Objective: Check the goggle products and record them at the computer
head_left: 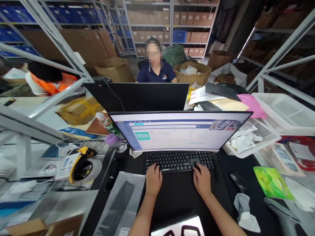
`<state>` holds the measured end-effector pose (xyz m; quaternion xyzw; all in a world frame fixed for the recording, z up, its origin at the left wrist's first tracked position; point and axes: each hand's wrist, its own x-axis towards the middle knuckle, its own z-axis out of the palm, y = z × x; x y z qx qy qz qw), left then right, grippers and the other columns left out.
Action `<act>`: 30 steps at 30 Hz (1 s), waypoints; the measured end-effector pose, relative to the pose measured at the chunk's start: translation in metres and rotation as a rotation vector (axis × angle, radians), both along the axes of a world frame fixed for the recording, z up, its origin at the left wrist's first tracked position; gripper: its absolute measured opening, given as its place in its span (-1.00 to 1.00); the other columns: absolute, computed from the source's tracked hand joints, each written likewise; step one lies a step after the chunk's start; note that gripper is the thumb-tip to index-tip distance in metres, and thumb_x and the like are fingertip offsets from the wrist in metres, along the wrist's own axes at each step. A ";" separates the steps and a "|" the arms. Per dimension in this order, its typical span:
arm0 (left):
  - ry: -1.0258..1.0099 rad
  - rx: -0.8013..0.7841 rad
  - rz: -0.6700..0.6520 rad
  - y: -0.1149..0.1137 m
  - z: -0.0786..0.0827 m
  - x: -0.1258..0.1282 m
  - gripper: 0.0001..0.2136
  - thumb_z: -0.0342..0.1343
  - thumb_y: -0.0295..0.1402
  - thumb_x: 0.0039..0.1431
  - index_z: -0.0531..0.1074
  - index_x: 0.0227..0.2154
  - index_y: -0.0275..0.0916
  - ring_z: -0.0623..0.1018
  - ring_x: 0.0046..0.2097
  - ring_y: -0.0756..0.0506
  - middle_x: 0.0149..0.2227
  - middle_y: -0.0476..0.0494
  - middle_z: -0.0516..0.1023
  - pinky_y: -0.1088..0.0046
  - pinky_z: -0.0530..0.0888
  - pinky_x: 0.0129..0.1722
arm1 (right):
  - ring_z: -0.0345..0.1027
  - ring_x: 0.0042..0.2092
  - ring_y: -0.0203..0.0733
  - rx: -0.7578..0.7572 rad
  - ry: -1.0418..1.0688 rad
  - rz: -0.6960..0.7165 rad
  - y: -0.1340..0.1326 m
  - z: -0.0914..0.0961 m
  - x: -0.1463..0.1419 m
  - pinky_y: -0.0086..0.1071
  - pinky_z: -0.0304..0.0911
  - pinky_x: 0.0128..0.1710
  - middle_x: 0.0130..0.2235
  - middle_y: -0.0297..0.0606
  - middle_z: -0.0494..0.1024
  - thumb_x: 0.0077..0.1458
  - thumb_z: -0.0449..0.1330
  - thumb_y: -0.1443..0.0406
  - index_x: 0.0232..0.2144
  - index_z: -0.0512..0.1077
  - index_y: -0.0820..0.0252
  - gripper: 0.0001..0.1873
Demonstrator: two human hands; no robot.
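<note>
My left hand rests at the left end of a black keyboard, fingers apart and stretched over the lower keys. Over its right part, near the number keys, lies my right hand, fingers spread and holding nothing. Behind the keyboard stands a wide monitor with a web page lit on its screen. A flat plastic bag with something dark inside lies left of my left forearm. Between my forearms, at the bottom edge, is a white box with dark outlines. A black mouse sits to the right.
A tape dispenser, a purple-capped bottle and a green-labelled bottle stand left. Right are a white basket, a green packet and a handheld scanner. A person sits behind a second monitor.
</note>
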<state>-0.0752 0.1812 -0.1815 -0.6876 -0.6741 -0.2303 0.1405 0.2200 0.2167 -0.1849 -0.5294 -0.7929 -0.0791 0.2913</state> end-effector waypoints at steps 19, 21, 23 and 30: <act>-0.063 -0.015 0.003 -0.002 0.000 0.000 -0.76 0.01 -0.47 0.29 0.44 -0.03 -0.31 0.48 0.08 -0.32 0.05 -0.39 0.49 -0.01 0.45 0.12 | 0.30 0.12 0.11 0.043 0.015 0.006 0.000 -0.001 0.000 0.09 0.27 0.13 0.10 -0.03 0.46 0.27 0.08 0.39 -0.10 0.47 0.17 -0.78; -0.067 -0.016 0.000 -0.002 0.000 0.000 -0.76 0.00 -0.46 0.30 0.44 -0.03 -0.31 0.48 0.09 -0.31 0.05 -0.39 0.49 0.00 0.45 0.12 | 0.30 0.11 0.13 0.047 0.028 -0.006 0.000 -0.002 -0.001 0.11 0.28 0.12 0.09 0.01 0.46 0.28 0.07 0.37 -0.05 0.44 0.20 -0.77; -0.072 -0.019 -0.002 -0.002 0.000 0.000 -0.76 0.00 -0.46 0.30 0.44 -0.03 -0.32 0.48 0.09 -0.31 0.05 -0.39 0.49 0.00 0.44 0.13 | 0.30 0.11 0.14 0.048 0.037 -0.013 0.000 -0.004 -0.001 0.12 0.28 0.11 0.07 0.05 0.46 0.29 0.07 0.34 -0.01 0.41 0.24 -0.74; -0.079 -0.024 -0.001 -0.002 0.000 0.000 -0.75 0.00 -0.47 0.29 0.45 -0.03 -0.32 0.48 0.10 -0.30 0.06 -0.40 0.50 0.01 0.42 0.15 | 0.32 0.09 0.13 0.022 0.044 0.027 0.001 -0.006 -0.001 0.11 0.29 0.10 0.07 0.03 0.46 0.30 0.05 0.34 0.00 0.40 0.21 -0.74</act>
